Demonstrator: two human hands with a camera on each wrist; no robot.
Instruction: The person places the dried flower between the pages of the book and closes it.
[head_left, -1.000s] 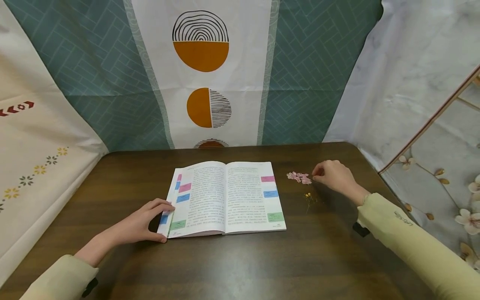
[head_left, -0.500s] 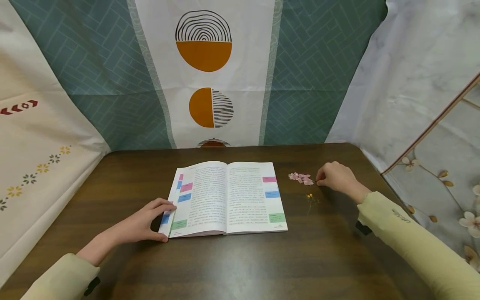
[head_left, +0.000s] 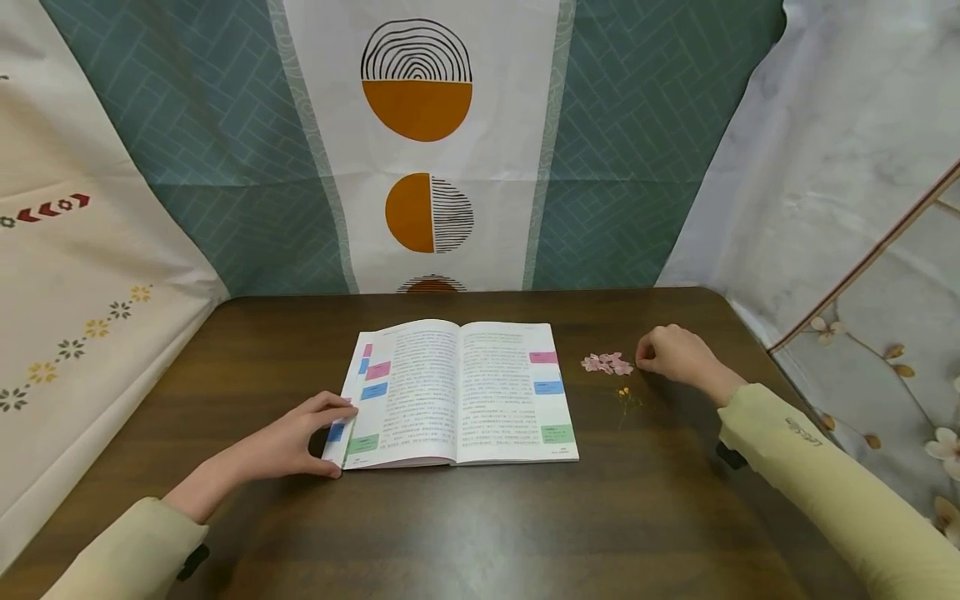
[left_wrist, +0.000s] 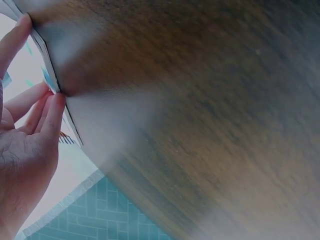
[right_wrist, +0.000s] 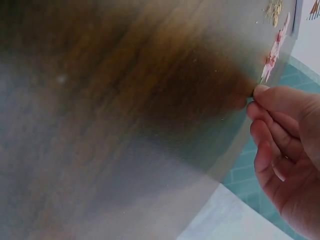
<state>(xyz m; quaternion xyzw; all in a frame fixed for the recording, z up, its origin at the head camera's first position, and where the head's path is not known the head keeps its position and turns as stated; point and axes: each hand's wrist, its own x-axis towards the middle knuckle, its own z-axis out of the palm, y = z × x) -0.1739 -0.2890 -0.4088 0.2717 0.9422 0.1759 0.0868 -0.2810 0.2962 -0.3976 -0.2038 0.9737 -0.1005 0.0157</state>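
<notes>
An open book (head_left: 457,396) with printed pages and coloured side tabs lies on the brown table. My left hand (head_left: 300,437) holds its left edge, index finger over the page margin and thumb at the lower left corner. In the left wrist view the fingertips (left_wrist: 59,97) meet the page edge. Right of the book lie flat pink flowers (head_left: 607,363). My right hand (head_left: 678,354) is at their right end. In the right wrist view, thumb and index finger pinch a thin green bit, seemingly the stem, beside the pink petals (right_wrist: 274,57); the palm side hides the other fingers' contact from above.
A small yellow flower sprig (head_left: 624,404) lies below the pink flowers, near the book's right edge. Behind the table hangs a green and white cloth (head_left: 450,167). Pale patterned cloths (head_left: 90,350) border the table at left and right.
The whole scene has shifted slightly right in the head view as the head turned. Both hands, the book and the flowers keep nearly the same places on the table.
</notes>
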